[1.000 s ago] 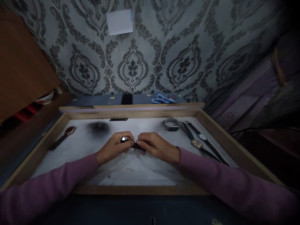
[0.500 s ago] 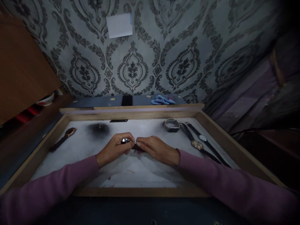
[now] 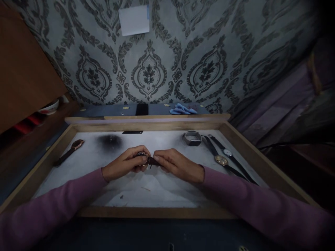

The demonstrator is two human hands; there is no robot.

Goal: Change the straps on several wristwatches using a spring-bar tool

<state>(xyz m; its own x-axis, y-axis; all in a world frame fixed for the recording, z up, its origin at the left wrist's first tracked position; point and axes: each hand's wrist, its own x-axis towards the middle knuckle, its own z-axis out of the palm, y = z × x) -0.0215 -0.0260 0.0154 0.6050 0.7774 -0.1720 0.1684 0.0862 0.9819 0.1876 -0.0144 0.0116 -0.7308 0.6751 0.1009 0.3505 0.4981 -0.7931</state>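
Observation:
Above the middle of the white-bottomed wooden tray (image 3: 167, 212), both hands hold one wristwatch (image 3: 142, 154) with a dark face and a dark brown strap. My left hand (image 3: 127, 163) is closed around the watch case, its thumb lying over the face. My right hand (image 3: 176, 164) pinches the strap (image 3: 154, 161) close to the case, fingers pressed together. A thin end of the strap or its buckle pokes out below; I cannot tell which. The rest of the strap is hidden under the right hand's fingers.
A brown-strapped watch (image 3: 69, 152) lies at the tray's left. To the right are a grey band watch (image 3: 192, 138), a gold-faced watch (image 3: 221, 160) and a white-faced watch (image 3: 228, 153). A flat black strip (image 3: 132, 132) lies at the back, a blue cloth (image 3: 182, 109) behind the rim.
My left thumb has slid onto the watch face, which has tilted and no longer shines. My right hand has shifted slightly right along the strap, uncovering more of it near the case.

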